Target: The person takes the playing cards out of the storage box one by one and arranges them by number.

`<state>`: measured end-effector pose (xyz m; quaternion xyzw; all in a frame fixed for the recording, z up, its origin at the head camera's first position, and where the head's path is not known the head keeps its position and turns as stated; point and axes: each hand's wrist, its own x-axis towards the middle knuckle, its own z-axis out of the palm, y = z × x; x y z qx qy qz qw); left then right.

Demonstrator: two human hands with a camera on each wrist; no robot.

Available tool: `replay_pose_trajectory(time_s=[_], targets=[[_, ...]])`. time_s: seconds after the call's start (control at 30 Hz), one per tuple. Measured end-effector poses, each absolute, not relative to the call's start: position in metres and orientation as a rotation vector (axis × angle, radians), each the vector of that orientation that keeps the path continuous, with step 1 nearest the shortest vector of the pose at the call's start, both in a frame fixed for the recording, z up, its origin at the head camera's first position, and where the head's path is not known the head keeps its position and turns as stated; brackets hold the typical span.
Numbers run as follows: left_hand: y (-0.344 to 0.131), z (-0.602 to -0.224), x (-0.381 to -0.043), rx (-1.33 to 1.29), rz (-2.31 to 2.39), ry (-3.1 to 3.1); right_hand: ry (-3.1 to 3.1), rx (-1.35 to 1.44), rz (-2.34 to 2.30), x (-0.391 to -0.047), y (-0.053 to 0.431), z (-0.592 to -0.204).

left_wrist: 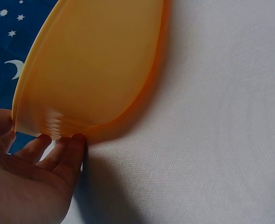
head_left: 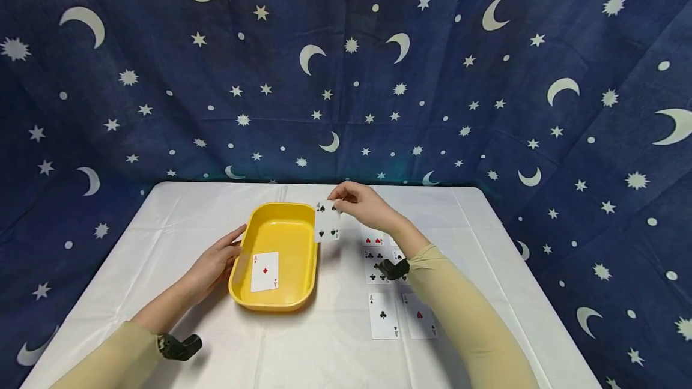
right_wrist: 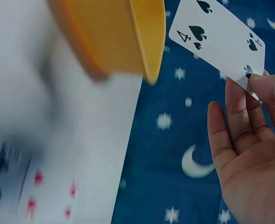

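My right hand (head_left: pixel 361 202) pinches a four of spades playing card (head_left: pixel 327 221) at its top right corner, between thumb and fingers. The card hangs face-out by the upper right rim of a yellow tray (head_left: pixel 292 287), overlapping it in the head view. In the right wrist view the right hand (right_wrist: pixel 251 154) has its thumb on the card's corner. An ace of diamonds (head_left: pixel 265 271) lies face up inside the tray. My left hand (head_left: pixel 213 263) rests against the tray's left side. In the left wrist view its fingertips touch the outer wall.
Right of the tray, face-up cards lie in rows on the white-covered table (head_left: pixel 330 341). An ace of clubs (head_left: pixel 382 316) and an ace of hearts (head_left: pixel 419 316) are nearest. Behind them are more clubs (head_left: pixel 373 266) and hearts (head_left: pixel 373 237), partly under the right arm. A starry curtain (head_left: pixel 346 77) hangs behind.
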<state>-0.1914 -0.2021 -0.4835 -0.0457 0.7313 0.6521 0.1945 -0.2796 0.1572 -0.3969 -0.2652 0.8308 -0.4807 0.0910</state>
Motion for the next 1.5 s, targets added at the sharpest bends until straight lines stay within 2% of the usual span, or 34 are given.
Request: replay_pose_trajectory(time_s=[0.43, 0.7, 1.1, 1.5], targets=[[-0.207, -0.485, -0.190, -0.131, 1.828, 2.051, 2.606, -0.435, -1.375, -0.287, 0.270, -0.413], [-0.208, -0.485, -0.189, -0.131, 1.847, 2.047, 2.686, -0.255, -1.301, -0.292, 0.321, -0.429], [-0.204, -0.484, -0.189, -0.142, 1.839, 2.053, 2.731, -0.130, -1.193, -0.302, 0.362, -0.451], [-0.202, -0.483, -0.190, -0.135, 1.847, 2.047, 2.680, 0.005, -1.198, -0.307, 0.378, -0.470]])
